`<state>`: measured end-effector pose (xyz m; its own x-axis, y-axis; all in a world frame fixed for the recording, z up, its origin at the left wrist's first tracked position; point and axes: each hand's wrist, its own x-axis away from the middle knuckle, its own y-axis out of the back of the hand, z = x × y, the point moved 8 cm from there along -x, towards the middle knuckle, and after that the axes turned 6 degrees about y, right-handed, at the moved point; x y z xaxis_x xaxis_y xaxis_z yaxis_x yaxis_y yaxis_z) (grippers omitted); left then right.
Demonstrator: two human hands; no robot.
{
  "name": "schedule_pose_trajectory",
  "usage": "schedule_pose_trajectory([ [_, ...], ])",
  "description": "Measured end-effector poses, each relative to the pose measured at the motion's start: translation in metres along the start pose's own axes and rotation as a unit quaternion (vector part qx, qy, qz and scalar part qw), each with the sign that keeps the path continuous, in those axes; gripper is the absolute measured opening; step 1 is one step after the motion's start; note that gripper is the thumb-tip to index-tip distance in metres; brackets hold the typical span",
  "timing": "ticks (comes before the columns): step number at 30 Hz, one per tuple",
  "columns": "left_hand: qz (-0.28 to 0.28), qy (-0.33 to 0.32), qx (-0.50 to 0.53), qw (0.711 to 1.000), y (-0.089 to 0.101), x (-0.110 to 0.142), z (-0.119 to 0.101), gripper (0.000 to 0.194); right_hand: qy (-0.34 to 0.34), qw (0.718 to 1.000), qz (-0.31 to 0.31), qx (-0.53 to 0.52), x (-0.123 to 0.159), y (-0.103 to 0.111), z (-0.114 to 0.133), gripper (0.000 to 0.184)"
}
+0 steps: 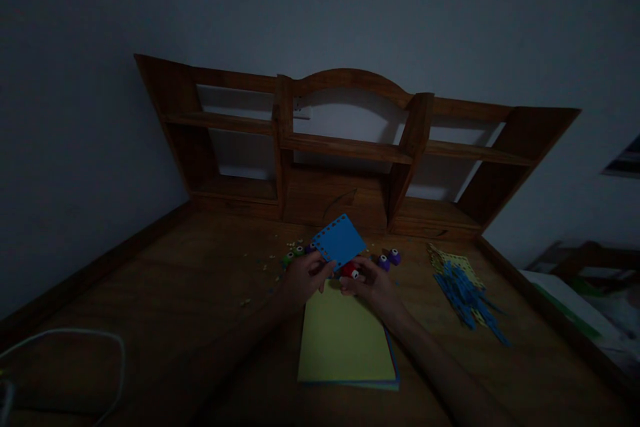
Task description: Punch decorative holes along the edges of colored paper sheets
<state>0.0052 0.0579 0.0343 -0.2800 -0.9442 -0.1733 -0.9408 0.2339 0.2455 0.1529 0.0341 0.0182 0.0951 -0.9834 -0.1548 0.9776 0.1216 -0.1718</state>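
Observation:
A small blue sheet of paper (345, 240), with a row of punched holes along its edges, is tilted up above the table. Its lower left edge is pinched in my left hand (300, 282). My right hand (375, 288) is closed around a small red craft punch (349, 270) with a white round part, at the sheet's lower edge. Whether the paper sits inside the punch's slot, I cannot tell. Below both hands lies a stack of coloured paper (347, 340), yellow on top.
Green punches (293, 255) stand left of the sheet, purple punches (389, 259) to its right. Small punched bits (245, 303) are scattered leftward. Blue paper strips (465, 295) and yellow punched strips (463, 265) lie at right. A wooden shelf (345, 145) backs the table; a white cable (123, 353) lies front left.

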Motion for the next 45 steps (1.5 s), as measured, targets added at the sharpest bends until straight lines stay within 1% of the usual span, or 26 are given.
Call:
schedule_pose_trajectory([
  [4, -0.009, -0.009, -0.015, 1.000, -0.001, 0.000, 0.003, 0.026, 0.003, 1.000, 0.007, 0.010, 0.000, -0.002, 0.003, 0.042],
  [8, -0.030, -0.028, -0.039, 0.998, 0.002, 0.000, 0.003, 0.027, 0.003, 1.000, 0.003, 0.012, 0.000, 0.000, 0.002, 0.043],
  [13, -0.074, -0.067, -0.109, 0.989, 0.009, 0.001, -0.008, 0.027, 0.003, 1.000, -0.001, 0.008, -0.001, 0.003, -0.005, 0.045],
  [16, -0.090, -0.078, -0.115, 0.986, 0.012, 0.002, -0.012, 0.029, 0.005, 1.000, -0.003, 0.007, -0.001, 0.005, -0.007, 0.048],
  [25, -0.076, -0.092, -0.165, 0.979, 0.009, 0.003, -0.013, 0.027, -0.006, 1.000, -0.002, -0.014, -0.002, 0.004, -0.009, 0.047],
  [28, -0.076, -0.087, -0.141, 0.983, 0.010, 0.003, -0.013, 0.028, -0.005, 1.000, -0.001, -0.012, -0.002, 0.003, -0.008, 0.047],
  [33, -0.045, -0.066, -0.110, 0.991, 0.008, 0.002, -0.009, 0.025, -0.006, 1.000, 0.002, -0.005, -0.002, 0.004, -0.007, 0.045],
  [38, -0.041, -0.051, -0.097, 0.993, 0.007, 0.000, -0.002, 0.028, -0.012, 1.000, 0.001, -0.021, -0.001, 0.004, -0.007, 0.045],
  [41, -0.054, -0.050, -0.118, 0.990, 0.007, 0.000, 0.001, 0.032, -0.013, 1.000, -0.007, -0.022, -0.002, 0.004, -0.007, 0.047],
  [45, -0.067, -0.056, -0.180, 0.980, 0.008, -0.001, 0.002, 0.037, -0.002, 1.000, -0.004, -0.003, -0.002, 0.004, -0.006, 0.048],
])
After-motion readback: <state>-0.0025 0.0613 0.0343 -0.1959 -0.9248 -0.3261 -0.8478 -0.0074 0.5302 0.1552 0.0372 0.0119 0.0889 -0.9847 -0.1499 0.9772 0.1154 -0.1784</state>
